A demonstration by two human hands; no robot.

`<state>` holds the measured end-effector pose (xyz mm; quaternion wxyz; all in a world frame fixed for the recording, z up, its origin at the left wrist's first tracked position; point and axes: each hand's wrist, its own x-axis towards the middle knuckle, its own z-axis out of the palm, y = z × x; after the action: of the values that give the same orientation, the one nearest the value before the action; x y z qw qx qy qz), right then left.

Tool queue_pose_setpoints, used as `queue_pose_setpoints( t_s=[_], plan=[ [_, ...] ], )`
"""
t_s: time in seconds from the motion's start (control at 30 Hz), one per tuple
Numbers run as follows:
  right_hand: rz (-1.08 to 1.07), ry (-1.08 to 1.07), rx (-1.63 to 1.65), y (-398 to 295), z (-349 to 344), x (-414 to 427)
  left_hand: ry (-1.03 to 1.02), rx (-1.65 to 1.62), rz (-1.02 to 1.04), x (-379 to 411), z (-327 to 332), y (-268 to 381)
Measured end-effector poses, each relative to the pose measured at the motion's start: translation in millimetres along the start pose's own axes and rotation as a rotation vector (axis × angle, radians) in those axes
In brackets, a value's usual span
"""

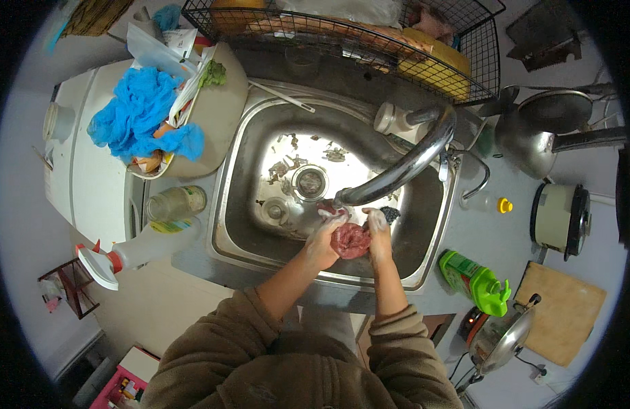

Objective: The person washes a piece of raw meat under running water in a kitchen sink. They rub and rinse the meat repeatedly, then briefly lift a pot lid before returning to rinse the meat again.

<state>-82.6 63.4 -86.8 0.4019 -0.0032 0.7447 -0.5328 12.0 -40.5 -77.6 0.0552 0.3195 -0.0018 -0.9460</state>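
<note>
My left hand [322,246] and my right hand [379,236] are above the near side of a stainless-steel sink [417,245], below the faucet spout. Between them is a crumpled, wet reddish wad [350,241], perhaps cloth or meat. The left hand grips it from the left, and the right hand presses against its right side. White suds or running water cover the fingers of both hands. Another reddish bit shows by the left fingertips. A dark mesh scourer [390,214] lies beside the right fingers. The curved chrome faucet [404,179] reaches in from the right.
Dark scraps [281,170] lie around the drain [310,183]. An overfull bin [220,112] stands left of the sink, near a glass jar [176,203] and a spray bottle [153,250]. On the right are a green detergent bottle [471,281] and pans. A wire basket [478,56] stands behind.
</note>
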Motion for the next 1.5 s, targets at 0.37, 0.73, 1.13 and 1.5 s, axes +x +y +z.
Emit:
queue_pose_setpoints(
  t_s=[0.37, 0.73, 1.13, 1.5],
  plan=[
    [-0.677, 0.023, -0.557, -26, 34, -64, 0.257, 0.055, -0.09, 20, -12, 9],
    [-0.821, 0.177, -0.553, -21, 42, -21, 0.046, 0.573, 0.356, 2, -18, 1],
    [-0.959, 0.093, -0.523, -20, 67, -45, -0.026, 0.222, 0.363, 33, -64, -14],
    [-0.344, -0.14, -0.116, -11, 19, -18, -0.195, 0.938, 0.79, 13, -17, 2]
  ],
)
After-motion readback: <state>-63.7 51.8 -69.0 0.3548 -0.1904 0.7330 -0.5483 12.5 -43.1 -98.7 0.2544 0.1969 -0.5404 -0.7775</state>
